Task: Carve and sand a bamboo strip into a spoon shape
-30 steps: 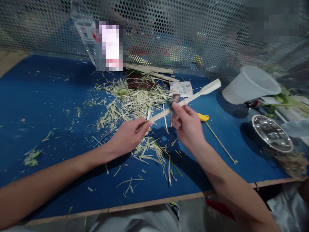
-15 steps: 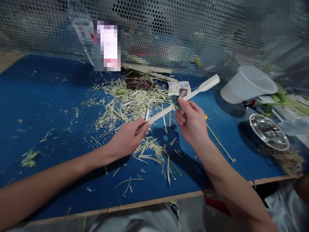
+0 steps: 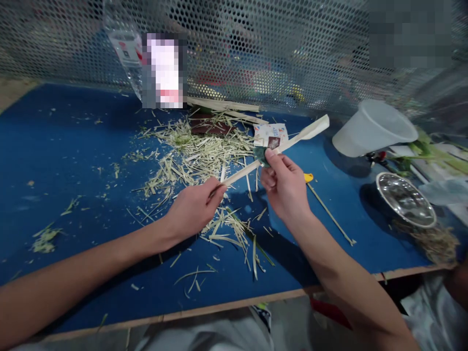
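My left hand (image 3: pixel 195 207) is closed round the lower end of a pale, slender carved stick (image 3: pixel 242 174). The stick slants up to the right and widens into a scooped, spoon-like end. Farther along it, my right hand (image 3: pixel 287 187) pinches a small dark green piece (image 3: pixel 260 155), which looks like sandpaper, against the shaft. Thumb and fingers partly hide that piece. Beneath the stick lies a heap of pale shavings (image 3: pixel 197 158). A white printed packet (image 3: pixel 268 132) with a dark brown square is just behind my right hand.
A phone (image 3: pixel 164 70) and a plastic bottle (image 3: pixel 126 53) lean against the perforated metal screen (image 3: pixel 234 29). On the right are a tilted white plastic cup (image 3: pixel 365 129), a metal bowl (image 3: pixel 405 200) and a thin stem (image 3: pixel 331 214) beside something yellow (image 3: pixel 309 178).
My right hand and the green piece have slid slightly down the stick, to the left. More of the yellow thing shows behind that hand. My left hand has stayed in place.
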The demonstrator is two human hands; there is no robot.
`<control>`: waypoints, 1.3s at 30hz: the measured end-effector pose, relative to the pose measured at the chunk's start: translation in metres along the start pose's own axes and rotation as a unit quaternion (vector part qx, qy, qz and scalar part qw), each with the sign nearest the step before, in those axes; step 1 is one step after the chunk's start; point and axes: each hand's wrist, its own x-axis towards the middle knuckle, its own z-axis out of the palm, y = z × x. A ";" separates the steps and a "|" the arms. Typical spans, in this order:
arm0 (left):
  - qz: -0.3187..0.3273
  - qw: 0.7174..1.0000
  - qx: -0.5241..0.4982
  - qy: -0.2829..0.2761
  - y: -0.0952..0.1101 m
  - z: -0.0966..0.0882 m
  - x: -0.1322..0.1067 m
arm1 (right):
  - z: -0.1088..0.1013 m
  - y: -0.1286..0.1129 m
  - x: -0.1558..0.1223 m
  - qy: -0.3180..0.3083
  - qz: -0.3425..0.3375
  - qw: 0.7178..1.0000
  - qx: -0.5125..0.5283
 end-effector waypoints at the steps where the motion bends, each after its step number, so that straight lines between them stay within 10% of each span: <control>1: -0.001 1.000 0.002 -0.001 0.000 0.000 0.000 | 0.000 0.001 0.000 -0.006 0.001 1.000 0.001; 13: -0.006 0.997 0.077 -0.004 -0.003 0.003 0.001 | 0.011 0.021 -0.015 -0.075 0.033 0.996 -0.019; 39: 0.047 0.983 0.177 0.032 -0.011 -0.001 0.002 | -0.007 0.008 0.007 -0.010 0.015 1.000 -0.009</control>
